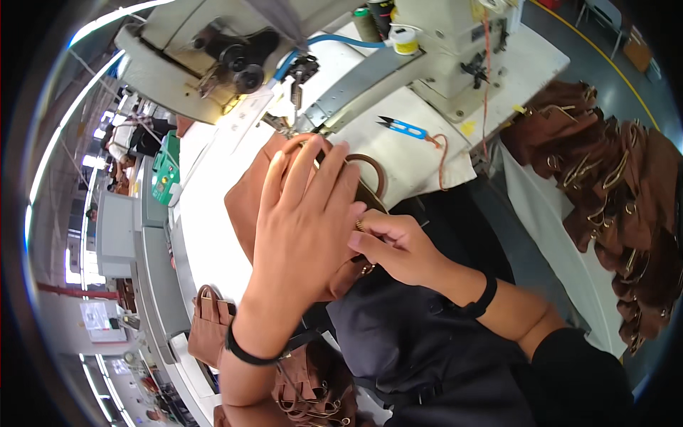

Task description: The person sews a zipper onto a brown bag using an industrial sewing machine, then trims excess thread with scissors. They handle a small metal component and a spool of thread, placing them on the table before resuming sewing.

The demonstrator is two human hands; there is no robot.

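A brown leather handbag (245, 203) lies on the white table under the needle area (295, 110) of a sewing machine (167, 60). My left hand (299, 213) rests flat over it, its fingers stretched toward the needle. A rounded brown handle (373, 171) curves out beside those fingertips. Close by on the right, my right hand (402, 245) pinches the bag's near edge between thumb and fingers, where small gold-coloured metal parts show. Much of the bag is hidden beneath my left hand.
Blue thread snips (405, 129) on an orange cord lie right of the needle. A heap of brown bags (619, 178) hangs at the right. Another brown handbag (208, 333) stands at lower left, near more bags (306, 381). A green thread spool (366, 25) stands behind.
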